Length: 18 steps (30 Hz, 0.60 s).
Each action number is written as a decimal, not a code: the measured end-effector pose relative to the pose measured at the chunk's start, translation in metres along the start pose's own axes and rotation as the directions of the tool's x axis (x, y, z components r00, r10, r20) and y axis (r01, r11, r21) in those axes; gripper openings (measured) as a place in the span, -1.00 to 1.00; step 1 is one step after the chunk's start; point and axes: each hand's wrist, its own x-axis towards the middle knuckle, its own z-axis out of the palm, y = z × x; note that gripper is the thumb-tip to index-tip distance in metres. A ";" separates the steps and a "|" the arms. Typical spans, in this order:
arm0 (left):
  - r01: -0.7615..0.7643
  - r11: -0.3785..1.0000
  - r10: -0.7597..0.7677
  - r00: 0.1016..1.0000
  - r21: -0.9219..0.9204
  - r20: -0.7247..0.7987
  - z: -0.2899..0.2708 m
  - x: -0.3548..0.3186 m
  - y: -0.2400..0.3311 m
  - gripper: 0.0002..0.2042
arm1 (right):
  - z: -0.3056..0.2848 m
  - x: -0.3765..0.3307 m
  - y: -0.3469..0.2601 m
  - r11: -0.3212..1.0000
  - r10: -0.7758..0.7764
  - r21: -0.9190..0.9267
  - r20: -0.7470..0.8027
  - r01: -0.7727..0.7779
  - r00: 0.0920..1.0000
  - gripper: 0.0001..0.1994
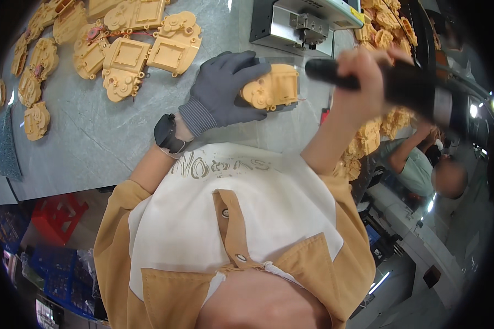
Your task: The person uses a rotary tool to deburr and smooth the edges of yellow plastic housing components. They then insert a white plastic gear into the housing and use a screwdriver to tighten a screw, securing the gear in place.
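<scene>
My left hand (225, 88), in a grey knit glove with a black watch at the wrist, grips a tan plastic housing (271, 86) and presses it down on the grey table (93, 148). My bare right hand (365, 74) is wrapped around a black power screwdriver (400, 82) that lies nearly level. Its dark tip (315, 68) sits just right of the housing's upper edge. Whether the tip touches the housing I cannot tell.
Several tan housings (126, 55) lie in rows at the table's far left, more are heaped at the right (387, 22). A grey metal fixture (307, 22) stands behind the held part. Another person (422, 164) works at the right. A red crate (57, 216) sits below the table.
</scene>
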 end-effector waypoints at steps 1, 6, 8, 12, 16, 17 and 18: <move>-0.009 1.000 0.009 1.000 -0.002 -0.001 0.002 0.000 -0.001 -0.28 | -0.004 -0.012 -0.009 0.996 -0.061 0.067 0.033 0.059 0.998 -0.58; 0.006 0.998 -0.007 1.000 0.065 0.012 0.003 -0.005 -0.003 -0.27 | 0.004 -0.049 -0.039 0.990 -0.052 0.137 0.159 0.031 0.986 -0.60; -0.004 0.996 0.003 1.000 0.086 0.013 0.003 -0.005 -0.003 -0.26 | 0.003 -0.057 -0.039 0.997 -0.027 0.082 0.184 0.012 0.983 -0.61; -0.002 0.997 0.001 1.000 0.080 0.023 0.004 -0.006 -0.004 -0.23 | 0.003 -0.066 -0.034 0.996 0.010 0.083 0.188 -0.026 0.982 -0.60; -0.021 0.998 0.019 0.999 0.056 0.026 0.004 -0.005 -0.006 -0.23 | 0.002 -0.068 -0.028 0.995 0.001 0.094 0.243 -0.025 0.970 -0.61; -0.026 0.998 0.025 0.999 0.059 0.021 0.004 -0.005 -0.007 -0.23 | 0.002 -0.069 -0.027 0.995 0.021 0.088 0.237 -0.043 0.971 -0.61; -0.030 0.998 0.030 0.999 0.061 0.016 0.004 -0.005 -0.007 -0.24 | 0.003 -0.070 -0.026 0.995 0.040 0.082 0.230 -0.060 0.972 -0.61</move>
